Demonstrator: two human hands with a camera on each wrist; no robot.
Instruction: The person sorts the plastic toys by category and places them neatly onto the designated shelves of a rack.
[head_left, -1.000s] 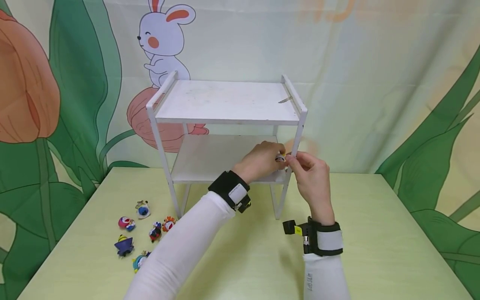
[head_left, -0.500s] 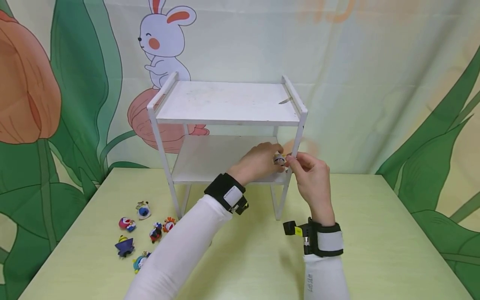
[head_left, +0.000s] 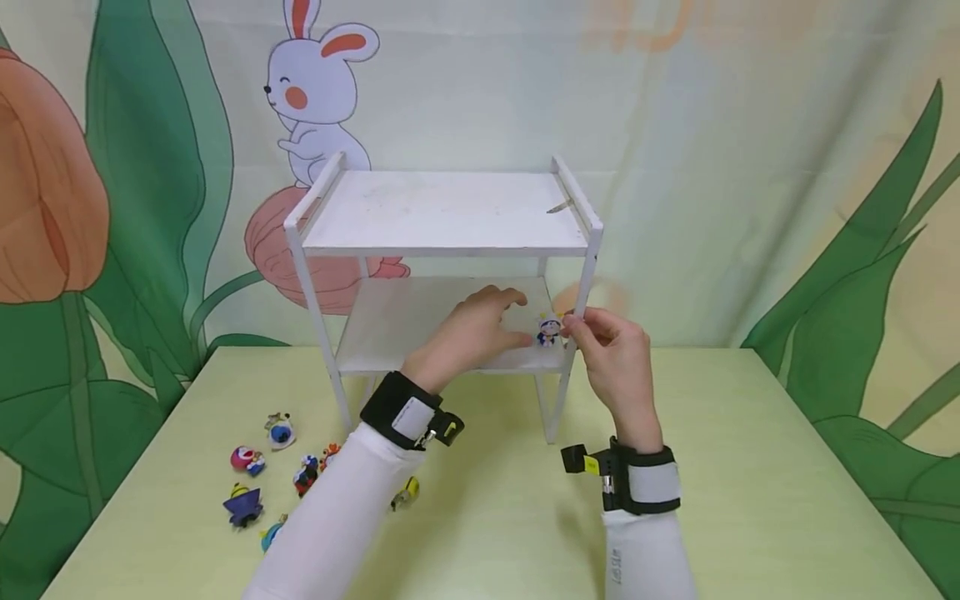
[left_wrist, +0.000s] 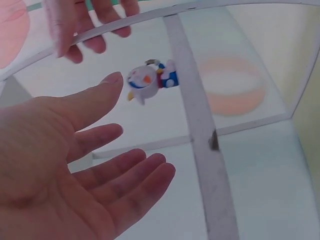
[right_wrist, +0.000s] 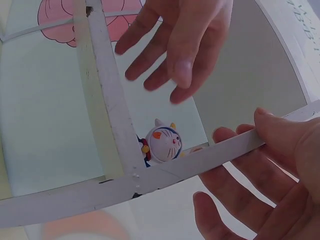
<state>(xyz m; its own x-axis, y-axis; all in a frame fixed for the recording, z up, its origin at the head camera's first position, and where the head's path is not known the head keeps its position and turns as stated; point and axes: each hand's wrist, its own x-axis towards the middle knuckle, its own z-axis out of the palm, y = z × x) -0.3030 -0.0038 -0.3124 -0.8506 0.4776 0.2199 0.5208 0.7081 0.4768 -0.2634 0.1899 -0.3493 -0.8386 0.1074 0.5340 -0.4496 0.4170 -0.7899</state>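
Observation:
A small cat-like figurine (head_left: 549, 329) with a white horned hood and blue body stands upright on the lower shelf (head_left: 397, 321) of a white two-tier rack, near its right front corner. My left hand (head_left: 472, 329) is just left of it, thumb and fingers spread and apart from it; the left wrist view shows a gap between the thumb and the figurine (left_wrist: 142, 82). At the rack's right front post (head_left: 587, 279), my right hand (head_left: 618, 358) has its thumb and fingers around the post, beside the figurine (right_wrist: 166, 145).
Several small toy figures, among them a pink one (head_left: 247, 460) and a purple one (head_left: 243, 505), lie left on the table (head_left: 750, 500). A yellow toy (head_left: 406, 493) lies by my left forearm. The rack's top shelf (head_left: 442, 208) overhangs the lower one.
My left hand has let go of the figurine and drawn back left, its fingers spreading. The figurine now stands by itself. My right hand stays at the post. The head view has shifted slightly.

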